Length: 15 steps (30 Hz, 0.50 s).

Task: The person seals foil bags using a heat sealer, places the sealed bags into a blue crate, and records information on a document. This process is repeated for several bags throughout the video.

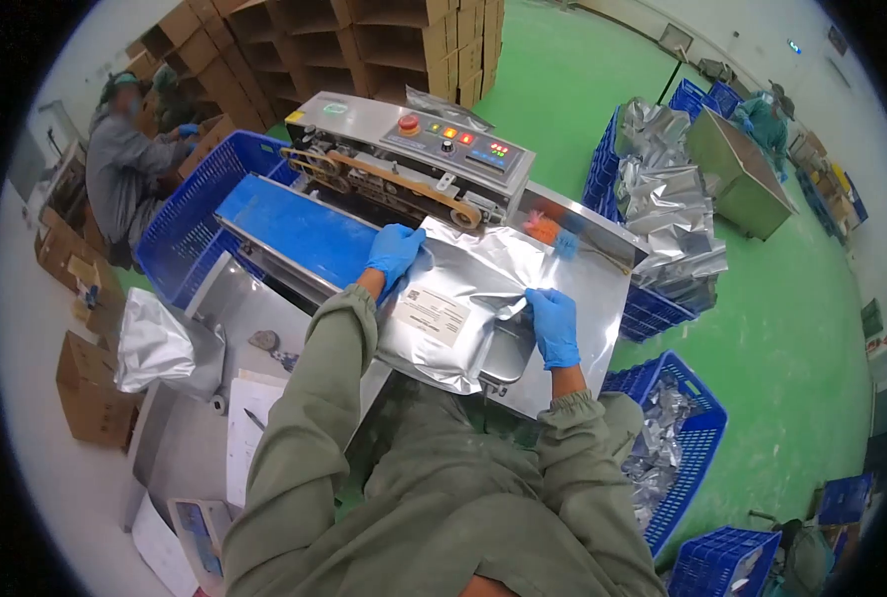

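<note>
A silver foil bag [463, 298] with a white printed label [432, 316] lies between my blue-gloved hands. My left hand [396, 255] grips its upper left corner, fingers closed. At the bag's right edge, my right hand [553, 326] pinches the foil. The bag's top edge is against the front of a sealing machine [414, 149] with lit buttons and a brown belt. A blue conveyor belt [299, 231] runs left of the bag, and a steel table surface [588, 298] extends to its right.
Blue crates [692, 438] with foil bags stand at the right. Another foil bag [165, 343] sits on a steel tray [190, 438] with papers [249, 423]. A person [125, 159] works at the far left near cardboard boxes [384, 45]; another person [762, 124] is at the far right.
</note>
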Available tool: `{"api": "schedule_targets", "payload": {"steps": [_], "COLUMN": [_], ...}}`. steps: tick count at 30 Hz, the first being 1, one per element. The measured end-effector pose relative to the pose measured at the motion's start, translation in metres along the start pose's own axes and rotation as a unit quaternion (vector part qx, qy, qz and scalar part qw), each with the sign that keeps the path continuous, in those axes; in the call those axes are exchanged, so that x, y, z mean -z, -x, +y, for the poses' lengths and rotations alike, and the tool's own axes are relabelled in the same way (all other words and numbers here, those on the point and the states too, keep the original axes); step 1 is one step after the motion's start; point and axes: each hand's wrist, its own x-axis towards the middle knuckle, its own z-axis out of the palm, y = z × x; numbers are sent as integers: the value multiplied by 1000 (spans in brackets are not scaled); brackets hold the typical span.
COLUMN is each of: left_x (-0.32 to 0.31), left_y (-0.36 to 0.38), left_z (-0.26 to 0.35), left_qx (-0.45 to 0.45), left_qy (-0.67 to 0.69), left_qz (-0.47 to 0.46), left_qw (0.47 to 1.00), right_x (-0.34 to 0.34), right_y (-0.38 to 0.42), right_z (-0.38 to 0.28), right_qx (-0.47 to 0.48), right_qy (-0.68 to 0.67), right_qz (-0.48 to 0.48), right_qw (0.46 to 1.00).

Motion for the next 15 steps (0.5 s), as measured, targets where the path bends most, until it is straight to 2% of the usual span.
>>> {"api": "schedule_targets", "payload": {"steps": [2,4,6,7,8,10,11,13,14,15], "left_x": [16,34,50,59,64,63,62,49,43,32], "left_y": [-9,-8,8,12,23,51,68,101,109,125], "left_z": [-13,-15,-4,2,17,50,69,101,102,113], "left_qx": [-24,0,-71,-87,-91,-172,-178,-199,-179,-207], "left_qy": [-67,-111,-110,-136,-151,-49,-60,-29,4,48], "left_qz": [43,18,147,156,148,184,173,111,61,35], "left_qw": [997,994,980,974,973,967,967,973,982,977], "right_x": [-19,-39,-60,-72,-83,-107,-109,-123,-120,-98], "right_y": [-2,-5,-16,-26,-30,-36,-24,-26,-24,-5], "right_z": [-4,-6,11,28,32,36,9,32,34,2], "right_qx": [-43,-61,-68,6,-1,73,-7,170,280,330], "right_qy": [-21,-74,-51,4,-12,59,39,76,172,156], "right_qz": [-39,-40,-51,-49,-44,-36,-68,-67,-97,-79], "right_qw": [998,995,995,999,999,995,997,980,939,928]}}
